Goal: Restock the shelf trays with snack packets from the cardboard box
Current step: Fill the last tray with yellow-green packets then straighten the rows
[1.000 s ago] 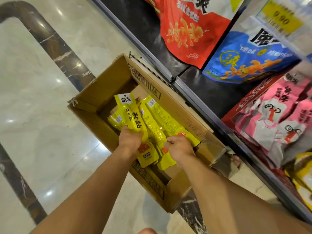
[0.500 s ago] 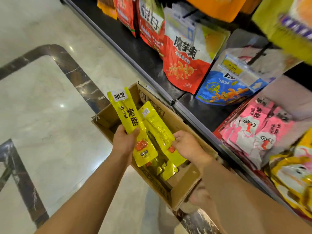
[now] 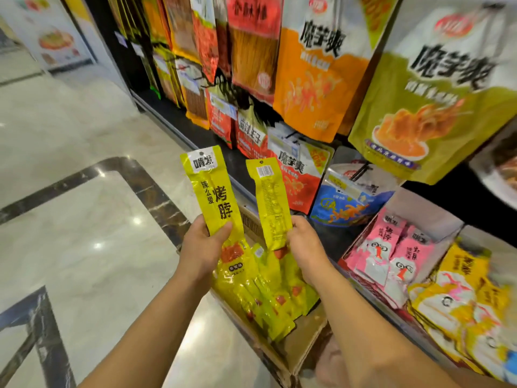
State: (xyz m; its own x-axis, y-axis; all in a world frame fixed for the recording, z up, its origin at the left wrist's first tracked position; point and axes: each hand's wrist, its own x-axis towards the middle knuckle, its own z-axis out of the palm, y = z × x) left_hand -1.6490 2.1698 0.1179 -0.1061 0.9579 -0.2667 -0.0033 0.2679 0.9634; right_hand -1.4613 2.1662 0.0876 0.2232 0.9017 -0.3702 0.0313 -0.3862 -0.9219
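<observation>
My left hand (image 3: 202,249) grips a long yellow snack packet (image 3: 214,194) upright, printed front facing me. My right hand (image 3: 306,249) holds a second yellow packet (image 3: 272,200) upright with its barcode back showing. Both packets are raised above the open cardboard box (image 3: 296,357) on the floor below my arms. Several more yellow packets (image 3: 274,301) lie inside the box. To the right, a shelf tray (image 3: 419,208) holds pink packets (image 3: 391,253).
Large hanging snack bags (image 3: 436,102) in orange, green and red fill the rack above the trays. Yellow-and-white packets (image 3: 458,303) sit in the tray at the far right. The black shelf base (image 3: 179,130) runs along the polished marble floor (image 3: 84,219).
Both hands have lifted out of the box, each raising a yellow packet. My view has tilted up from the box to the hanging bags and trays.
</observation>
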